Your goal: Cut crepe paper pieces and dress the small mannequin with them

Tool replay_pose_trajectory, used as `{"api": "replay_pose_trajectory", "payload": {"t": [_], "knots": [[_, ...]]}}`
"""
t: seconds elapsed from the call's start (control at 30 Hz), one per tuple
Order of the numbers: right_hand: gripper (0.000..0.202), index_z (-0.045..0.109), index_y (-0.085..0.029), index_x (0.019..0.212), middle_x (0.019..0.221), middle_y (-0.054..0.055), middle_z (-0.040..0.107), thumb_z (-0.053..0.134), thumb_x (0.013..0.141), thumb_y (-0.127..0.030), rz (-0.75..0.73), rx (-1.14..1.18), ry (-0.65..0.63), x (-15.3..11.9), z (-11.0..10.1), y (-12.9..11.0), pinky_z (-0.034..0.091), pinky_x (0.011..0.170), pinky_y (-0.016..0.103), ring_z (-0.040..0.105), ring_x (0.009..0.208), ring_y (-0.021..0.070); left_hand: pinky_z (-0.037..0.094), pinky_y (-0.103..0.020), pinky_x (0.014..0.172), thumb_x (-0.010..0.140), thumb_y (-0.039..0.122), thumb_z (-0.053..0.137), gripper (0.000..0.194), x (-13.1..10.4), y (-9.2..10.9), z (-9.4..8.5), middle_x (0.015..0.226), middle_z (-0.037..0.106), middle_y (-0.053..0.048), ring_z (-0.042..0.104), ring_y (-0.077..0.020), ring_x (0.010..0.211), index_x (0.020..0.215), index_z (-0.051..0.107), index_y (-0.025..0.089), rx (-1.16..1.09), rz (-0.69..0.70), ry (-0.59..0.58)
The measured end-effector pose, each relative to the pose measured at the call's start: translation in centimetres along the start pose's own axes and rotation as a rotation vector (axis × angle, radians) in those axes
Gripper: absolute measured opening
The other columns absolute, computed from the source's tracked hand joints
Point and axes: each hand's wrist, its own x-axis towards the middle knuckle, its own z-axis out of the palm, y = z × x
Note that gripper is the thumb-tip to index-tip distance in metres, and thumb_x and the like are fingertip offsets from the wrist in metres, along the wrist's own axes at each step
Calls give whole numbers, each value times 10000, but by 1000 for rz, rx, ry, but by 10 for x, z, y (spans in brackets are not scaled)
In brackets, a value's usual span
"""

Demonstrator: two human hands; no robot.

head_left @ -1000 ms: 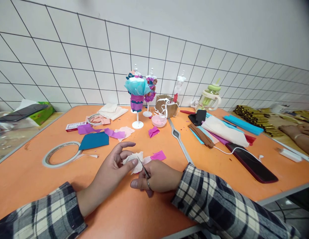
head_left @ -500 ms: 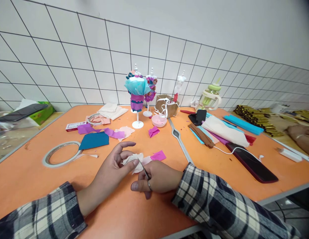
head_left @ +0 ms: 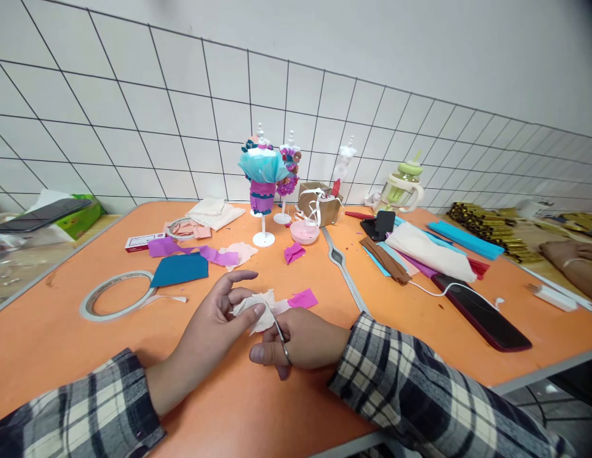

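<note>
My left hand (head_left: 224, 318) pinches a small piece of cream crepe paper (head_left: 262, 322) between thumb and fingers, above the orange table (head_left: 191, 413). Closed around a pair of scissors (head_left: 282, 340), my right hand (head_left: 300, 340) keeps its thumb at a metal finger loop. The blades reach up to the cream paper's right side; their tips are partly hidden. Just behind my right hand lie a magenta paper scrap (head_left: 303, 298) and a pale pink one (head_left: 280, 306). A folded magenta piece (head_left: 294, 252) rests farther back.
Mini dress forms, one in a teal and purple paper dress (head_left: 262, 168), stand at the back beside a pink bowl (head_left: 304, 233). Left are a tape roll (head_left: 86, 305) and blue paper (head_left: 181, 270). Right are a phone (head_left: 482, 312), crepe rolls, a bottle (head_left: 401, 187) and another person's hand (head_left: 563, 253).
The cream paper and the scissors have shifted very slightly in my hands, and the blades look more closed together. Otherwise the scene is nearly the same.
</note>
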Motion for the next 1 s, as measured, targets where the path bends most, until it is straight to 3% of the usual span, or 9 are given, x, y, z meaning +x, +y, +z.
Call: {"api": "replay_pose_trajectory", "payload": {"t": [0.37,0.6,1.0], "knots": [[440,579,-155,714,480,-44,532,649,768,-586,80,91,3,-1,0,-3,368,486,198,501,446,86,494,-255,605,765,379,700,527,-1,1,1,795,654,2,651,-174,689,1201,447,227,16,-11,2],[448,572,-153,689,517,-24,580,639,780,-587,1,55,23,1,1,-1,395,574,202,543,530,95,508,-264,607,773,386,691,522,-1,2,2,808,665,-4,662,-180,687,1199,433,229,-3,-25,-36],[456,565,-155,697,493,-37,558,653,761,-598,30,88,4,1,1,-2,391,545,200,530,495,92,489,-239,591,788,375,690,507,-2,1,2,830,636,10,636,-157,682,1203,432,241,-2,-4,-13]]}}
